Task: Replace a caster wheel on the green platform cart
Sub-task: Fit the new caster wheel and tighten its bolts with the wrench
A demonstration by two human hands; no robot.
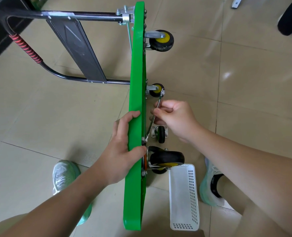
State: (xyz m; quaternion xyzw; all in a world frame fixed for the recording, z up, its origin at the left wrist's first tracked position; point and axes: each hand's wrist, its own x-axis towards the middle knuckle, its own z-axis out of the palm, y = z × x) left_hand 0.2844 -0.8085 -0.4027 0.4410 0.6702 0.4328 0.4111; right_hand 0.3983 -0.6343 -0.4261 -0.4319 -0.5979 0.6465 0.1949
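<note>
left trainer (63, 175): mint-white, laced | right trainer (206, 189): same (mesh upper) | sock (216, 185): black, ankle-high

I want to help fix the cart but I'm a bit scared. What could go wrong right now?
The green cart stands on its edge, steadied by the left hand; it might tip over. The wrench in the right hand could slip off the bolt and jerk suddenly. The loose caster on the floor could trip someone.

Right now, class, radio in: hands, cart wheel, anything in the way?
Left hand grips cart edge, cart on its side. Right hand holds wrench at bolt by near wheel. Loose wheel, white basket on floor nearby.
</note>
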